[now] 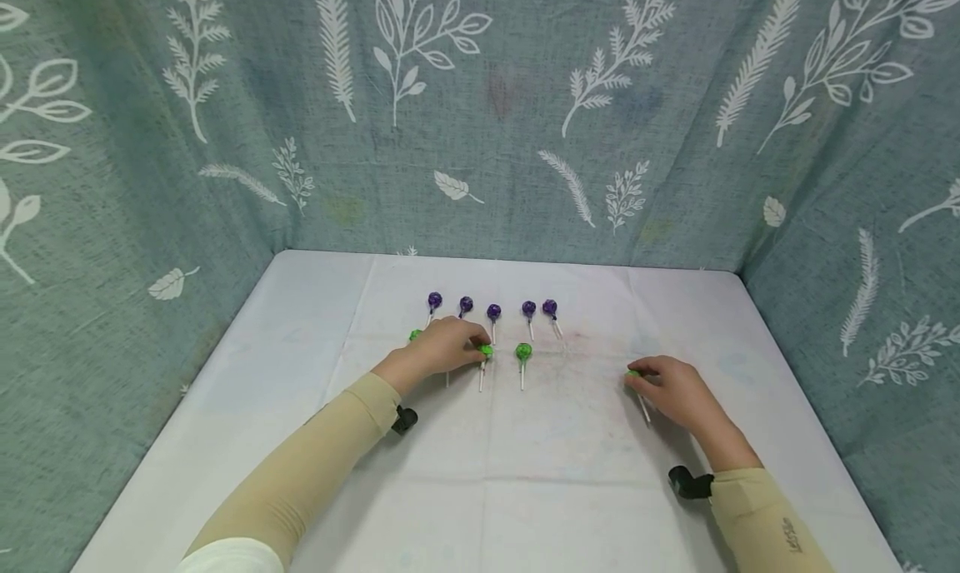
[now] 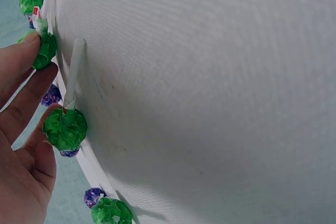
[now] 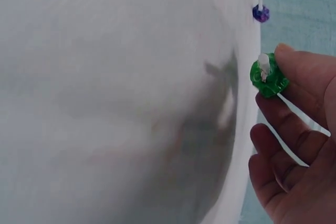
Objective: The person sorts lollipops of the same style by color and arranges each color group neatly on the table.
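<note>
My left hand (image 1: pixel 444 346) is over the row of green lollipops, and its thumb and finger pinch the green head of one lollipop (image 1: pixel 486 351). Its white stick points toward me. To the right of that hand lies another green lollipop (image 1: pixel 523 352). Partly hidden behind the hand is a green lollipop (image 1: pixel 416 335). Off to the right, my right hand (image 1: pixel 677 394) pinches a separate green lollipop (image 3: pixel 270 83) by its head between thumb and forefinger, stick hanging downward. The other fingers of that hand are loosely bent in the right wrist view.
Behind the green ones, several purple lollipops (image 1: pixel 493 311) form a row on the white-covered table (image 1: pixel 570 506). A leaf-patterned curtain (image 1: pixel 480 181) encloses the back and sides. Black wrist cameras (image 1: pixel 405 421) hang below both wrists.
</note>
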`<state>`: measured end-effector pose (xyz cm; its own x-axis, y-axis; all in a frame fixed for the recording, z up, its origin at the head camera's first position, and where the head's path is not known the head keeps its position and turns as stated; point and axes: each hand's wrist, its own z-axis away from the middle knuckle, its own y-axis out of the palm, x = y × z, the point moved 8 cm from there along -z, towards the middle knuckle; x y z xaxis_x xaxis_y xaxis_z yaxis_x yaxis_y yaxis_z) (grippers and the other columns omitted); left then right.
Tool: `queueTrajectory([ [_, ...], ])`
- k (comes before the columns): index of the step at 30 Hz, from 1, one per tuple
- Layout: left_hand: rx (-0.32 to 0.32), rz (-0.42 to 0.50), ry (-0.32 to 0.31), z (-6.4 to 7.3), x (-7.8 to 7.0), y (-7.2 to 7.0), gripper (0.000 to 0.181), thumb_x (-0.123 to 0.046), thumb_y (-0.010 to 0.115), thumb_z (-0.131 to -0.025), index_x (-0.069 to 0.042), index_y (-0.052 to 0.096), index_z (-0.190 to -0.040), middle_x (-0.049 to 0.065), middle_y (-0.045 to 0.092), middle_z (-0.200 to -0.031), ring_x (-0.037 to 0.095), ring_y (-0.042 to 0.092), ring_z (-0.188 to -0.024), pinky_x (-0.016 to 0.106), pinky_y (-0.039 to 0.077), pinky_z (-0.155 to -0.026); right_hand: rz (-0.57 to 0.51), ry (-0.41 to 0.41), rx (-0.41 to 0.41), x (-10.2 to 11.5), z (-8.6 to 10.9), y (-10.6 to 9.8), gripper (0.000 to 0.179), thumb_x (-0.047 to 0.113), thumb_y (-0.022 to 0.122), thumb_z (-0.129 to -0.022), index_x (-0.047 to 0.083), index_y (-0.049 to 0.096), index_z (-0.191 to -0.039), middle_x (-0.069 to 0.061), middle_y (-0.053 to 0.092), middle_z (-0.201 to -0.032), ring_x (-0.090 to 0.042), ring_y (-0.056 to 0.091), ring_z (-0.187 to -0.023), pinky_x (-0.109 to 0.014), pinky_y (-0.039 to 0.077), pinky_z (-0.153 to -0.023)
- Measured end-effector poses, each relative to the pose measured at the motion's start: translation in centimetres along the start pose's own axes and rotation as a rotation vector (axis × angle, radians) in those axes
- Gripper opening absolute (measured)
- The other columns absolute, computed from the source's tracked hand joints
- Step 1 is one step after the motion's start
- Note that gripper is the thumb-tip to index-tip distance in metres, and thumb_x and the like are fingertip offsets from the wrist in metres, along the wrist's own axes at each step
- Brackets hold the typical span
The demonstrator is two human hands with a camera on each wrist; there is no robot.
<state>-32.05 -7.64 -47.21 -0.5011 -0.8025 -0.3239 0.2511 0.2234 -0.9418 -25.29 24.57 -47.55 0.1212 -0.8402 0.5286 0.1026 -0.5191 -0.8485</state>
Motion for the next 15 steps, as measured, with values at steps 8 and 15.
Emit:
queueTrajectory([
  [8,0.000,-0.007,-0.003,0.0,0.1,0.0,0.026,-0.036,0.065,-0.083,-0.026,0.064,-0.106,-0.012,0.063,-0.100,0.008,0.056,-0.094,0.035,0.044,-0.085,0.008,0.023,0.021,2.4,-2.2,0.9,0.038,0.037,0.061,-0.086,0.012,0.062,-0.114,-0.007,0.059,-0.109,-0.031,0.051,-0.106,-0.048,0.045,-0.081],
  [15,-0.011,-0.001,0.006,-0.2,0.2,0.2,0.025,-0.037,0.065,-0.082,-0.027,0.064,-0.106,-0.013,0.062,-0.099,0.007,0.056,-0.093,0.035,0.044,-0.084,0.002,0.014,0.034,4.2,-4.1,2.0,0.035,0.036,0.061,-0.086,0.012,0.064,-0.111,-0.005,0.061,-0.105,-0.029,0.053,-0.104,-0.045,0.045,-0.081],
])
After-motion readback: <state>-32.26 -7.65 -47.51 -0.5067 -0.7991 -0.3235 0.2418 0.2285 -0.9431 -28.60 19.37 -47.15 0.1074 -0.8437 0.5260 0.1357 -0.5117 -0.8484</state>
